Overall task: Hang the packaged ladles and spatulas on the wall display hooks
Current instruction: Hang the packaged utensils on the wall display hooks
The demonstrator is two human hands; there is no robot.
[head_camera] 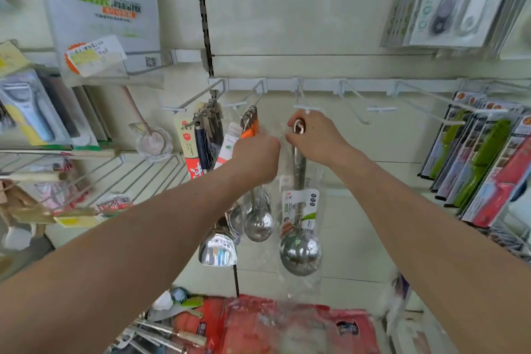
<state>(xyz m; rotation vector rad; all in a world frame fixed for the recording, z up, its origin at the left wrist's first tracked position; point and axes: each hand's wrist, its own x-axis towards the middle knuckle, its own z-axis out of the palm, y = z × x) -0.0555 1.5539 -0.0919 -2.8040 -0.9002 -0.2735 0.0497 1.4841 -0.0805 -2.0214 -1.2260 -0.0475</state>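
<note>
Ladle (300, 250) held just under a bare hook (306, 108), not yet hung.
The right hand (316, 138) pinches its handle top; the left hand (255, 155) seems to grip the wrapper (311, 282). Next, thread the hole over the hook's tip.

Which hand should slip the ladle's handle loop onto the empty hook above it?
Right. The right hand grips the packaged ladle at its handle top, just beneath the tip of the empty hook. The left hand only pinches the wrapper off to the side, nearer the hung ladles.
</note>
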